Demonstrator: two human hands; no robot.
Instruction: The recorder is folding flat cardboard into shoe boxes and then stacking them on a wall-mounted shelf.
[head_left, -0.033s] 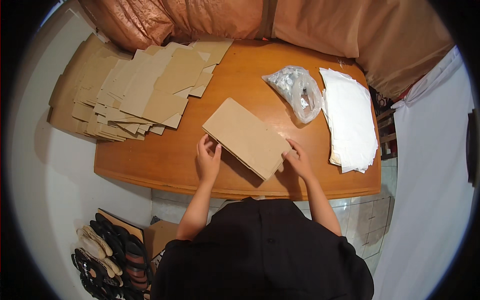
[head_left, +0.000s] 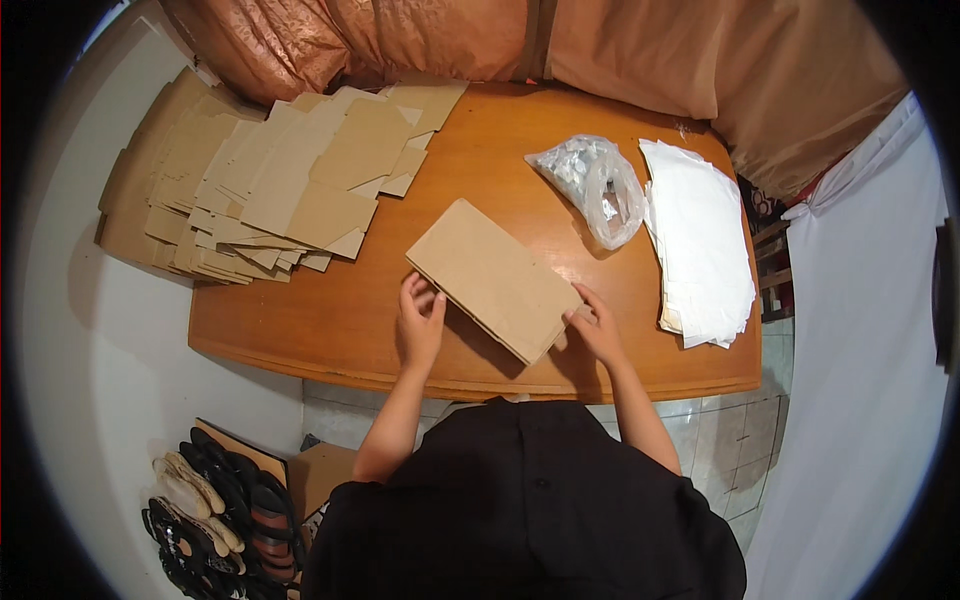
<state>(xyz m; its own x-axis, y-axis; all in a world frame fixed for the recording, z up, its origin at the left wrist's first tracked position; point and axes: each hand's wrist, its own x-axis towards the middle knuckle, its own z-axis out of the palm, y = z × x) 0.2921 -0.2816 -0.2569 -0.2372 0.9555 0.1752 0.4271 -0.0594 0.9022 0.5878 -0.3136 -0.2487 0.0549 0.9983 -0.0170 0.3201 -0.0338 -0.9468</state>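
Carton, brown, flat: one, aslant, near middle of the wooden table. Left hand: thumb and fingers apart at its near-left edge; whether gripping, I cannot tell. Right hand: I have it pinching the right corner. Far left: cardboard sheets, heaped. Far right: plastic bag, white papers.

The held cardboard is plain tan, the table orange-brown.
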